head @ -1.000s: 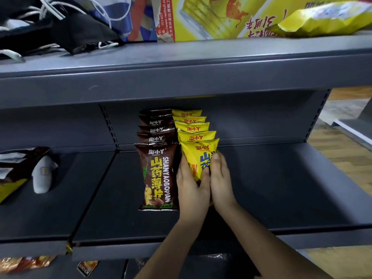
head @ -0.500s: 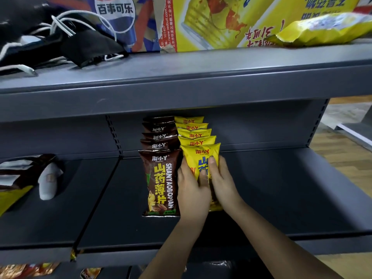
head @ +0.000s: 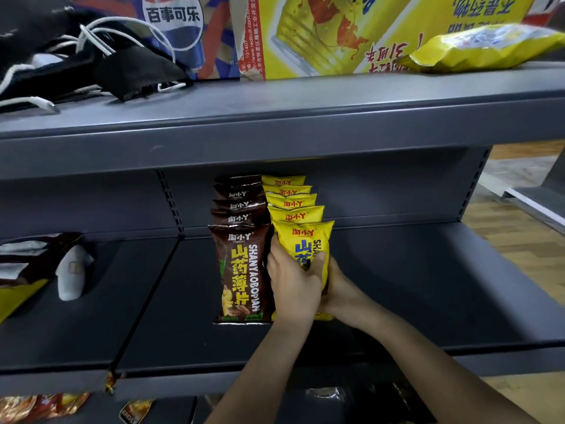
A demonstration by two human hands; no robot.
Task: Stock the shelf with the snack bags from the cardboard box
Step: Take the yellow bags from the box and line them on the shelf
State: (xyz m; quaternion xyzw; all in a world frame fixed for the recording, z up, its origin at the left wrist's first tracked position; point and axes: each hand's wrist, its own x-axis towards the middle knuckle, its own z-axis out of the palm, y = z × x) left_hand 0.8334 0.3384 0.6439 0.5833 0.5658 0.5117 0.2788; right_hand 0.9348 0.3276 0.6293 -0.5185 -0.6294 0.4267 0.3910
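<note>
A dark grey metal shelf (head: 428, 301) stands over wooden flooring (head: 519, 249) at the right. On the board above lie a black bag (head: 91, 65), a yellow carton (head: 351, 32) and a yellow packet (head: 486, 47). Two rows stand side by side on the shelf: brown snack bags (head: 244, 270) left, yellow snack bags (head: 293, 206) right. The left hand (head: 295, 289) and right hand (head: 339, 286) both wrap the front yellow bag (head: 305, 240), each grip grasping it at its row's front.
</note>
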